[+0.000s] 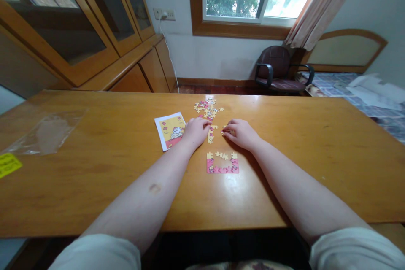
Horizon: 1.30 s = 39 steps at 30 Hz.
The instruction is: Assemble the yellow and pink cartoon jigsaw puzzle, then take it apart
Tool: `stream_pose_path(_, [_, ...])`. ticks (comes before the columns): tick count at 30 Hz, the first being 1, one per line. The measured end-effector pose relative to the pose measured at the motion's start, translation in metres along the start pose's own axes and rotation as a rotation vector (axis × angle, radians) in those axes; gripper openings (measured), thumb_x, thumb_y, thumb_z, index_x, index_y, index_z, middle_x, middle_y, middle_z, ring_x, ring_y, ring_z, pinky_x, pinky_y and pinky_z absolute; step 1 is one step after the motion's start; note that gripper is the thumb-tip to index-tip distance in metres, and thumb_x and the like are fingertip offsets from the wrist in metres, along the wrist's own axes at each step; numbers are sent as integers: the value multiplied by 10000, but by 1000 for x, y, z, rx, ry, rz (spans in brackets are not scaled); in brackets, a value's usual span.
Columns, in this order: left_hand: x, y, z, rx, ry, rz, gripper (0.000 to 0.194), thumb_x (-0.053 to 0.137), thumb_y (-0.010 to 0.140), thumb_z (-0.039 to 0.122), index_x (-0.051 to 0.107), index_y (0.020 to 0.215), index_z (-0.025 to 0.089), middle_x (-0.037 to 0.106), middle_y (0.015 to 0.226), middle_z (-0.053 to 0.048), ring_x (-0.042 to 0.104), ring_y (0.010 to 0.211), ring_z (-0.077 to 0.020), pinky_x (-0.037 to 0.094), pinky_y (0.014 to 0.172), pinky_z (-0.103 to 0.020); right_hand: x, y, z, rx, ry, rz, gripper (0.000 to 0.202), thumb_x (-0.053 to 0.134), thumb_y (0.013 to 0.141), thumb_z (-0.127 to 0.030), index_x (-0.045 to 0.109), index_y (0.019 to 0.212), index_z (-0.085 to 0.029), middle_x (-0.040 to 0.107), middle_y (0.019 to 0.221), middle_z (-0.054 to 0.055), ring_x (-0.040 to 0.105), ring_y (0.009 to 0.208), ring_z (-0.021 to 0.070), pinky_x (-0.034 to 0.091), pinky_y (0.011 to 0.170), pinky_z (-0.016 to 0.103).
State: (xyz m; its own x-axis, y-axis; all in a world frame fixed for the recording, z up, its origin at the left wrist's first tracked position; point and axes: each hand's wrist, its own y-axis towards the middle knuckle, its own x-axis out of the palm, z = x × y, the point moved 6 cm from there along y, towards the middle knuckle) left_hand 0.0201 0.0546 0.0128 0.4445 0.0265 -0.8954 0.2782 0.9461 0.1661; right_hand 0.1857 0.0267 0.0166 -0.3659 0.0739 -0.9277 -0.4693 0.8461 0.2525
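Note:
My left hand (196, 131) is closed, fingertips together at the top of a short joined strip of yellow puzzle pieces (210, 135); whatever those fingertips grip is hidden. Across a small gap, my right hand (240, 133) pinches a small puzzle piece, with yellow bits showing at its fingers. Nearer to me lies a partly joined puzzle section (223, 170), pink along the bottom and sides with a few yellow pieces at its top. Beyond both hands is a pile of loose puzzle pieces (207, 107). The printed picture sheet (164, 135) lies partly under my left wrist.
The wooden table (110, 168) spans the view. A clear plastic bag (50, 133) and a yellow label (9, 164) lie at its left. Past the table are a glass-doored cabinet (126, 46), an office chair (278, 69), and a bed (341, 80) at the right.

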Motion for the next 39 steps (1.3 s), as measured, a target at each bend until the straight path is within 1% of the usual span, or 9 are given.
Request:
stream_pose_path(3, [-2, 0, 0, -22, -18, 15, 283, 501, 866, 279, 718, 1045, 243, 702, 1076, -30, 587, 1009, -241, 459, 929, -370, 2, 0, -2, 2, 4, -27, 222, 613, 844, -350, 744, 944, -200, 661, 923, 84, 603, 843, 188, 450, 838, 309])
stream_pose_path(8, [-3, 0, -1, -39, -42, 19, 273, 513, 861, 280, 717, 1039, 245, 702, 1072, -31, 586, 1016, -243, 459, 936, -374, 2, -2, -7, -30, 57, -44, 199, 576, 855, -245, 748, 953, -219, 657, 921, 73, 606, 841, 175, 455, 842, 302])
stream_pose_path(14, [-2, 0, 0, -43, -43, 21, 276, 507, 862, 279, 719, 1035, 239, 702, 1066, -36, 585, 1013, -242, 461, 930, -379, 2, -2, -4, -18, 44, -42, 202, 600, 859, -316, 756, 931, -211, 659, 903, 75, 606, 816, 170, 462, 816, 291])
stream_pose_path(18, [-1, 0, 0, -36, -44, 25, 273, 508, 860, 282, 721, 1025, 240, 704, 1058, -31, 588, 1006, -243, 464, 921, -379, 3, -1, -3, -1, 65, -43, 184, 614, 856, -299, 760, 898, -196, 662, 875, 70, 611, 784, 160, 470, 792, 275])
stream_pose_path(27, [0, 0, 0, -17, -34, 17, 267, 510, 860, 281, 720, 1022, 244, 703, 1057, -34, 587, 1008, -249, 467, 915, -384, 0, 0, -7, 140, 132, -139, 54, 682, 782, -233, 713, 777, -188, 670, 847, 49, 609, 770, 156, 456, 744, 249])
stream_pose_path(31, [1, 0, 1, 12, -55, 10, 258, 519, 858, 293, 719, 1014, 242, 701, 1056, -30, 585, 1009, -236, 463, 923, -374, -27, -8, -11, 321, 189, -247, 18, 693, 730, -227, 700, 719, -214, 677, 695, -2, 573, 605, 131, 405, 572, 228])
stream_pose_path(33, [2, 0, 3, 50, -77, 0, 255, 520, 859, 301, 720, 1004, 242, 703, 1048, -24, 584, 1009, -229, 462, 924, -365, -45, -13, -14, 354, 223, -251, 15, 701, 699, -212, 705, 713, -218, 687, 689, -9, 571, 587, 127, 397, 552, 225])
stream_pose_path(35, [2, -1, 6, 81, -91, -12, 252, 517, 860, 299, 723, 992, 240, 706, 1038, -21, 585, 1007, -224, 462, 921, -356, -52, -20, -15, 365, 275, -285, 37, 703, 676, -192, 710, 701, -218, 696, 682, -11, 583, 585, 129, 408, 554, 225])
stream_pose_path(39, [2, -1, 7, 73, -96, -15, 257, 515, 854, 288, 728, 985, 231, 709, 1032, -27, 586, 1003, -232, 464, 916, -366, -31, -35, -4, 427, 467, -327, 32, 690, 686, -214, 714, 704, -204, 721, 708, 2, 638, 663, 157, 465, 630, 243])
